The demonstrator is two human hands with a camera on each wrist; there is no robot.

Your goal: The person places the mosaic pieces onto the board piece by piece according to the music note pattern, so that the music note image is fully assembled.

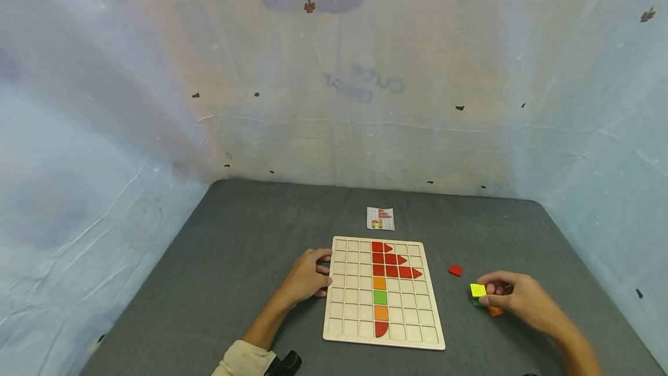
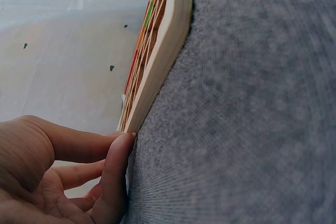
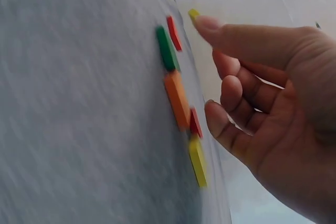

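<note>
A pale wooden grid board (image 1: 351,296) lies on the grey table, filled in part with red, orange and green tiles. My left hand (image 1: 302,277) grips its left edge, thumb and finger at the rim (image 2: 152,77). To the board's right, my right hand (image 1: 522,300) pinches a yellow square tile (image 1: 477,290) between thumb and fingertips. The right wrist view shows only a sliver of that tile (image 3: 193,13) past the thumb. Under this hand lie a green tile (image 3: 167,48), an orange tile (image 3: 177,100) and another yellow tile (image 3: 198,162).
A small printed pattern card (image 1: 380,219) lies beyond the board's far edge. Between board and right hand sits a red rounded tile (image 1: 456,270). Pale plastic sheeting (image 1: 334,149) rises behind the grey table (image 1: 250,231) and along its sides.
</note>
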